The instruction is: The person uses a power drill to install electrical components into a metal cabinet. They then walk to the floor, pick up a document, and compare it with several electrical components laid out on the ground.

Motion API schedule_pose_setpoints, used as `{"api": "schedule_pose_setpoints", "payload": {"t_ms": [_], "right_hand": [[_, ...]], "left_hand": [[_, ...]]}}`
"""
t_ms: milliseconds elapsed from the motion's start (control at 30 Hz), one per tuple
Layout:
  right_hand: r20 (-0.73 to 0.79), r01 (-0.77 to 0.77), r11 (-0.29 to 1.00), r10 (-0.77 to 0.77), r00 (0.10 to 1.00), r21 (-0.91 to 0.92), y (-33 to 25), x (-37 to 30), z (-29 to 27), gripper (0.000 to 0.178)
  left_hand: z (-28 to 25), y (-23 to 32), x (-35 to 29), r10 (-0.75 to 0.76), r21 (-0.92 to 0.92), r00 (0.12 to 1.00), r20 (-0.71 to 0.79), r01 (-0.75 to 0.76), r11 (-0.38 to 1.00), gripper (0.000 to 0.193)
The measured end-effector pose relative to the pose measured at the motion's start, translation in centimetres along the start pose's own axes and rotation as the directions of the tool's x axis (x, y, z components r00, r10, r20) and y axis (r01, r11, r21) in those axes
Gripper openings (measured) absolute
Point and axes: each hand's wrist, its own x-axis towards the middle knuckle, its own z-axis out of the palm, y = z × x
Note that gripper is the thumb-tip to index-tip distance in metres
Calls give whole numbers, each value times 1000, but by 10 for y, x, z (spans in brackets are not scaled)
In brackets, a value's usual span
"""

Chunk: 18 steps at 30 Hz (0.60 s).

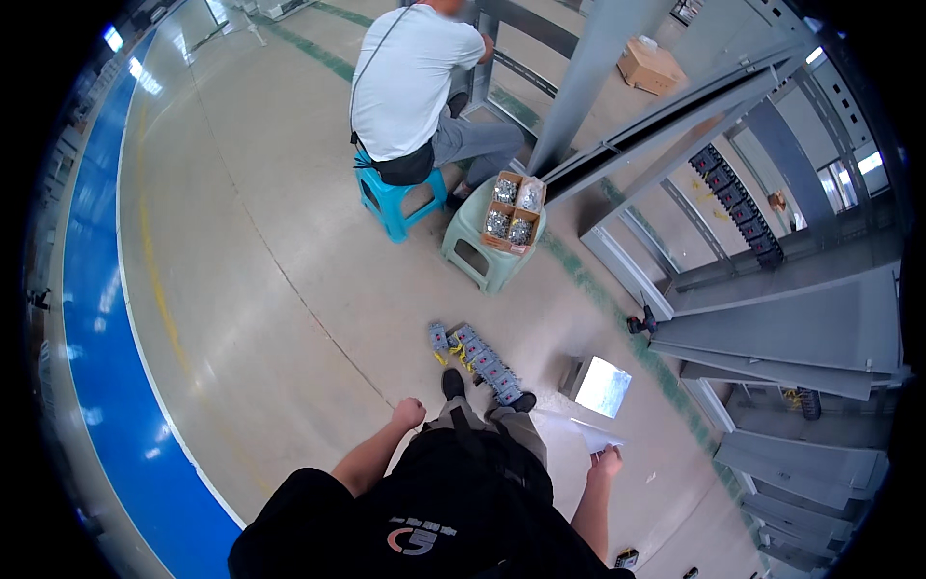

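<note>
My left hand [409, 413] hangs at my left side, its fingers curled in with nothing visible in them. At my right, my right hand [606, 461] grips the edge of a thin white sheet [577, 432], which looks like paper or film. In front of my shoes, a row of grey block-shaped electrical parts [487, 362] with red marks and yellow pieces lies on the floor. One separate grey part [438, 336] sits at the row's far left end. Beyond the sheet stands a shiny metal box [598, 386].
A seated person [405, 87] on a blue stool [400, 207] works at a grey frame ahead. Beside them, a pale green stool [468, 236] carries a divided carton of small metal hardware [513, 210]. Grey cabinet frames [627, 265] line the right, with a power drill [641, 318] there.
</note>
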Motion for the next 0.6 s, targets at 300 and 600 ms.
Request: {"api": "schedule_pose_setpoints", "payload": {"t_ms": [300, 600], "right_hand": [[128, 12, 996, 0, 992, -88, -6, -6, 42, 29], [61, -16, 988, 26, 998, -156, 10, 10, 40, 33]], "left_hand": [[2, -7, 1, -16, -65, 999, -45, 13, 998, 29], [4, 1, -5, 11, -89, 993, -121, -22, 996, 25]]}}
